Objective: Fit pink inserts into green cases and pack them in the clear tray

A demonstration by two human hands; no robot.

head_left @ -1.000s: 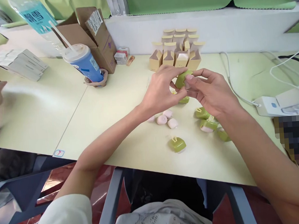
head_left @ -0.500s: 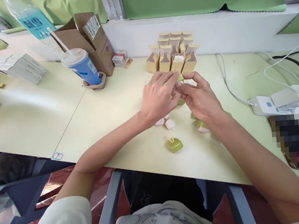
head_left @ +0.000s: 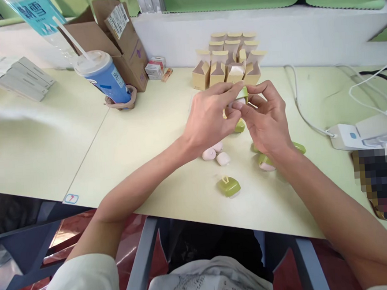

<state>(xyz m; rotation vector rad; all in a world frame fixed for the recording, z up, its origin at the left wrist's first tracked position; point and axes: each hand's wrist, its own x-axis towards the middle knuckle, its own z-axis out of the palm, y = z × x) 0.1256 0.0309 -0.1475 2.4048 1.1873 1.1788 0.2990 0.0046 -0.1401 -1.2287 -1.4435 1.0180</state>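
Note:
Both hands meet in front of the small boxes, around a small green-and-white case (head_left: 244,94). My left hand (head_left: 207,113) pinches it from the left, fingers partly hiding it. Closed on its right side is my right hand (head_left: 267,115), thumb below and index finger on top. Just under the hands lies another green piece (head_left: 240,126), partly covered. Several pale pink rounded pieces (head_left: 223,159) rest below my left hand. Nearer the table edge sits a green case (head_left: 229,186) with a yellowish loop. More green-and-pink cases (head_left: 267,163) lie by my right wrist, which partly hides them.
Open yellow cardboard boxes (head_left: 218,74) stand in rows by the wall. At left are a blue drink cup (head_left: 107,80) in a holder, a brown carton (head_left: 131,61), a bottle (head_left: 39,19) and white boxes (head_left: 19,80). A power strip (head_left: 348,136) with cables lies right.
The view has shifted slightly. Both hands stay on the case, and more of its green and white surface shows between the fingers now. The pieces on the table look unmoved.

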